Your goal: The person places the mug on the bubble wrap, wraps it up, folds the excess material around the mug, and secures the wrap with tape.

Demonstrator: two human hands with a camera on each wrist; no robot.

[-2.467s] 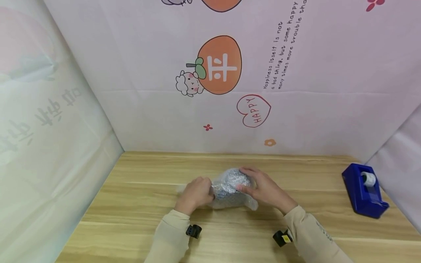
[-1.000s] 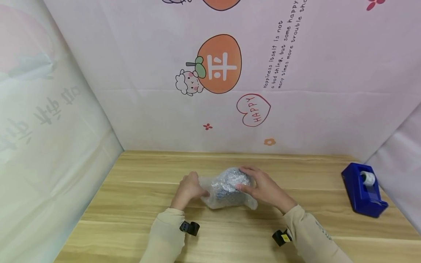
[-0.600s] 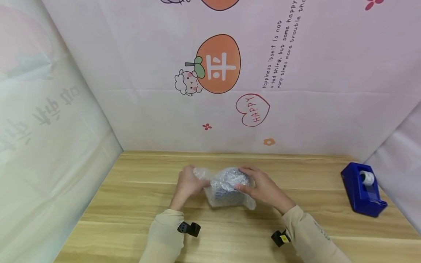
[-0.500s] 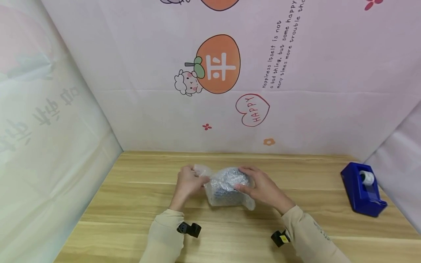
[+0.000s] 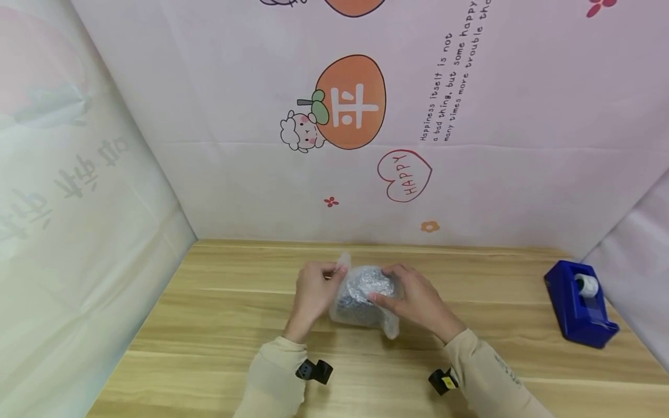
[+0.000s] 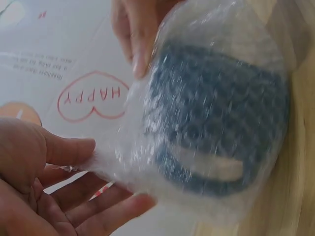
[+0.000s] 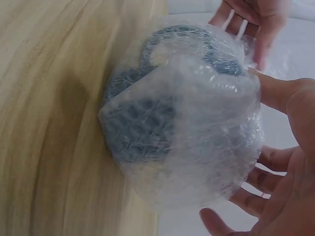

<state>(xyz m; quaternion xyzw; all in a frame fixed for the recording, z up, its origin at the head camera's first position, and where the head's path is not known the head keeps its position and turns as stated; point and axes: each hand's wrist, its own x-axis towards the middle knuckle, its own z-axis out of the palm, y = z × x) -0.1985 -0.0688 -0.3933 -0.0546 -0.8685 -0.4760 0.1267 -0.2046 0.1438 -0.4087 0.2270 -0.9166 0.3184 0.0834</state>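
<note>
Over the last moments the left hand (image 5: 316, 287) had come in toward the bundle (image 5: 363, 296), and the loose end (image 5: 343, 261) of its bubble wrap, which had spread toward ten o'clock, now stood up at about eleven. For the wrapping this seemed to mean that the slack on that side was being gathered, though the end did not yet lie flat. The left hand pinched the film between thumb and finger, its other fingers spread loosely; the right hand (image 5: 418, 299), in much the same place as before, curved round the bundle from three o'clock, thumb and fingers well parted. The bundle rested near the middle of the table (image 5: 209, 325), a flap (image 5: 392, 328) hanging at five o'clock, and the blue tape dispenser (image 5: 580, 305) stood well apart toward three. Inside, the layers blurred a dark blue, mug-like thing (image 6: 211, 103); its handle (image 6: 221, 188) showed through, but its rim could not be made out for certain. The bundle's underside was hidden, and some right fingertips were lost behind it in the head view.
</note>
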